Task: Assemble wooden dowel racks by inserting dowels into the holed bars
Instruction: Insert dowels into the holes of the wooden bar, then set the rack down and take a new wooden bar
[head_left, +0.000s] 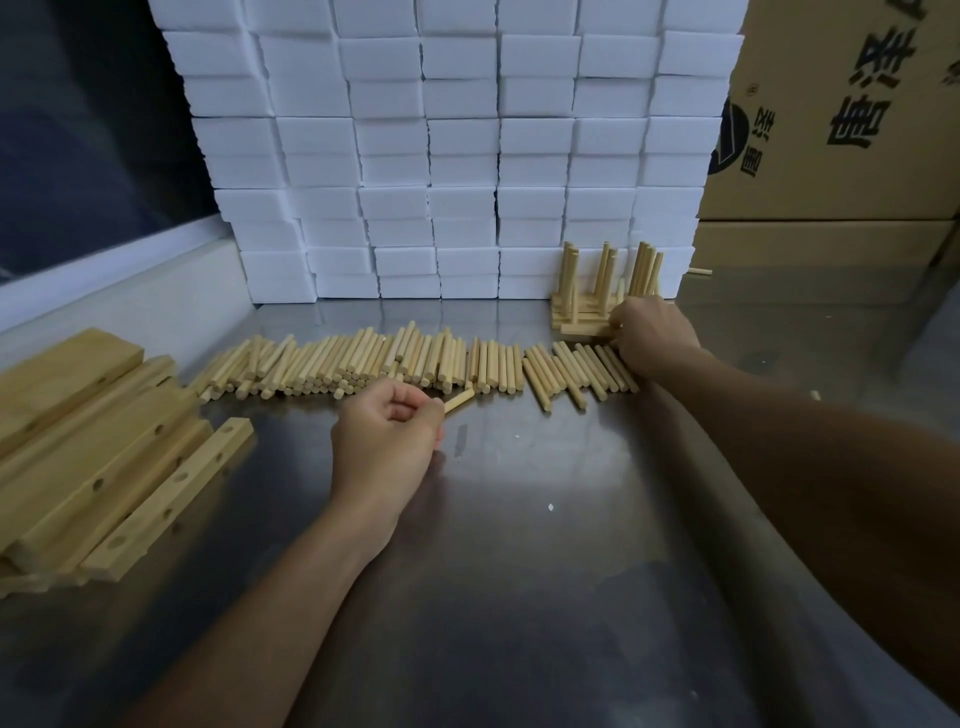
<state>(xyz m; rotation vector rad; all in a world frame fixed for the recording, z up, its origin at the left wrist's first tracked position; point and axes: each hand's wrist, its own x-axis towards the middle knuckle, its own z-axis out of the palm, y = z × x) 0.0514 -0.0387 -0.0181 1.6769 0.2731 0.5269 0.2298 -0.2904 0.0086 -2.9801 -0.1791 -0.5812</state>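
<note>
1. Wooden dowel (460, 400) sticks out of the left hand (387, 441), its free end pointing right and slightly away, toward the row of loose dowels (363, 361) lying just beyond the knuckles on the steel table (545, 571).
2. That left hand is closed into a loose fist, thumb and forefinger pinching the dowel near its inner end; the other fingers are curled in, and I cannot tell whether they hold anything more.
3. Holed bars (171, 483) lie stacked at the left edge of the table, long axes running from near-left to far-right, holes facing up. They sit to the left of the left hand, apart from it, and the left hand is clearly the nearer one.
4. The right hand (652, 332) reaches to the far right, fingers curled onto the base bar of an assembled rack (587, 330), whose dowels stand upright against the wall of white foam blocks (462, 156).
5. My judgement: the next insertion needs a fresh bar from the left stack brought under the held dowel, with the dowel turned from near-flat to upright over a hole.
</note>
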